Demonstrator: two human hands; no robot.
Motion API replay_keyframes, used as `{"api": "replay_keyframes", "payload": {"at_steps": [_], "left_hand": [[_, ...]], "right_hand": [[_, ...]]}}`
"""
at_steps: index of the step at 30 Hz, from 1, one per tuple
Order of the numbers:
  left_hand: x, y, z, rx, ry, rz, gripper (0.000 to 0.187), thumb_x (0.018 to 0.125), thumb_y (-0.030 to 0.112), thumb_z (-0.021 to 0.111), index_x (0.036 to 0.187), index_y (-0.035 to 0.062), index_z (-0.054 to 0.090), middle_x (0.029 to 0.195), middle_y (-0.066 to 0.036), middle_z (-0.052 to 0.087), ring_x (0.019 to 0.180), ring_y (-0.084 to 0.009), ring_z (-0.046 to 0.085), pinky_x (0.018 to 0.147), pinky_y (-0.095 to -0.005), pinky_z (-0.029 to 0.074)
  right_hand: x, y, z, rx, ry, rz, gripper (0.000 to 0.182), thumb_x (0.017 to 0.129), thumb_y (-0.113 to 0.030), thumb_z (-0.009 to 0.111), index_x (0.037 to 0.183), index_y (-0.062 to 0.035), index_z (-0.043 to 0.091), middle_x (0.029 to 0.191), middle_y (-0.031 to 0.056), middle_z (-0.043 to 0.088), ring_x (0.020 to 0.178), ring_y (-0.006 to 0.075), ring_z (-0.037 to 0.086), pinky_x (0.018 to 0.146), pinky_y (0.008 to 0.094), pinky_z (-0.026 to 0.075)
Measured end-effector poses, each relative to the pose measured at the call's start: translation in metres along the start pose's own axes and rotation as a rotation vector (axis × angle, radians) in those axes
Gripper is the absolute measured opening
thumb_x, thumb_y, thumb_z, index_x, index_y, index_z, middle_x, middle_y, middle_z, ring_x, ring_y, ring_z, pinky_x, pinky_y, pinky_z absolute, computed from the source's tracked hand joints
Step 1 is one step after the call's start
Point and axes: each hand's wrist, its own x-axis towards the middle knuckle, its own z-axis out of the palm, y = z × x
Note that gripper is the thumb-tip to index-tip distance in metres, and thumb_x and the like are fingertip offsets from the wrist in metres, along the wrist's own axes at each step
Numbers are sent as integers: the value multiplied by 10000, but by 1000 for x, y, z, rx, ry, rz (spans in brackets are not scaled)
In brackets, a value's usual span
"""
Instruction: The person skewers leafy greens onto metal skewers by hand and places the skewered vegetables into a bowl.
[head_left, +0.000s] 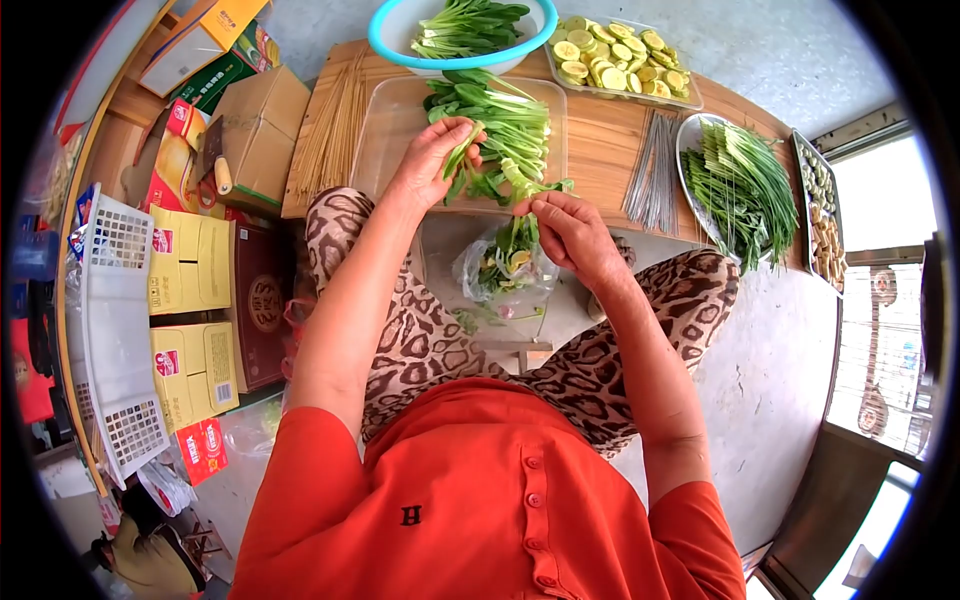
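Observation:
My left hand (436,162) is closed around a few green leaves, above the left side of a leafy-green pile (507,118). The pile lies in a clear plastic tray (386,132) on the wooden table. My right hand (572,232) pinches a leafy green stalk (522,182) near the tray's front edge. Below it, between my knees, hangs or stands a clear plastic bag (543,272) with green and yellowish scraps in it. The bag's support is partly hidden.
A blue-rimmed basin (378,30) of greens and a tray of sliced zucchini (612,52) stand at the back. Wooden skewers (325,135) lie left, metal skewers (655,170) right. Beyond are a plate of chives (740,185) and a narrow tray (826,235). Boxes (190,262) crowd my left.

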Motion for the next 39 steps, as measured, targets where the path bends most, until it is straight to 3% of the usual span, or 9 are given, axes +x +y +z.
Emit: {"api": "replay_keyframes", "payload": {"at_steps": [12, 14, 20, 29, 32, 34, 39], "left_hand": [[-5, 4, 11, 94, -67, -27, 185, 875, 146, 653, 1020, 48, 593, 925, -56, 632, 761, -114, 587, 711, -251, 484], [-7, 4, 13, 97, 36, -57, 208, 874, 144, 653, 1046, 42, 598, 907, -47, 635, 775, -120, 599, 718, -264, 497], [-5, 7, 7, -11, 46, -68, 184, 874, 121, 642, 1040, 46, 614, 903, -47, 651, 774, -147, 614, 702, -312, 530], [-7, 6, 9, 0, 27, -79, 214, 888, 157, 633, 1068, 42, 627, 930, -44, 651, 789, -127, 607, 722, -298, 520], [-8, 7, 11, 7, 46, -91, 216, 889, 156, 632, 1072, 40, 630, 932, -44, 652, 795, -126, 607, 725, -298, 522], [-8, 7, 11, 1, 38, -94, 222, 889, 157, 632, 1077, 39, 629, 934, -46, 652, 797, -127, 607, 725, -298, 523], [-7, 6, 8, -30, 1, -88, 238, 889, 159, 634, 1092, 36, 627, 940, -50, 653, 800, -128, 609, 723, -297, 526]], "right_hand": [[2, -2, -1, 2, 35, 5, 253, 979, -184, 438, 983, -12, 623, 484, -40, 381, 387, 53, 310, 387, 225, 241], [2, -1, -1, 10, 30, 4, 251, 979, -182, 437, 984, -13, 623, 485, -39, 382, 387, 54, 310, 386, 224, 240], [3, 0, 0, 12, 13, 5, 241, 977, -180, 446, 982, -13, 620, 484, -39, 382, 383, 55, 305, 381, 227, 235], [2, -1, 2, -1, 17, 6, 239, 974, -179, 451, 977, -15, 625, 474, -39, 383, 379, 54, 313, 377, 222, 244], [2, 0, 1, -7, 19, -8, 264, 991, -190, 424, 1016, -2, 607, 471, -52, 356, 368, 44, 265, 357, 216, 199], [2, -1, 0, 5, 11, 10, 243, 975, -183, 448, 974, -16, 624, 476, -38, 381, 379, 54, 311, 379, 222, 243], [1, -1, 1, 0, 13, 6, 240, 974, -183, 446, 975, -17, 620, 478, -40, 376, 381, 54, 306, 380, 224, 239]]}}
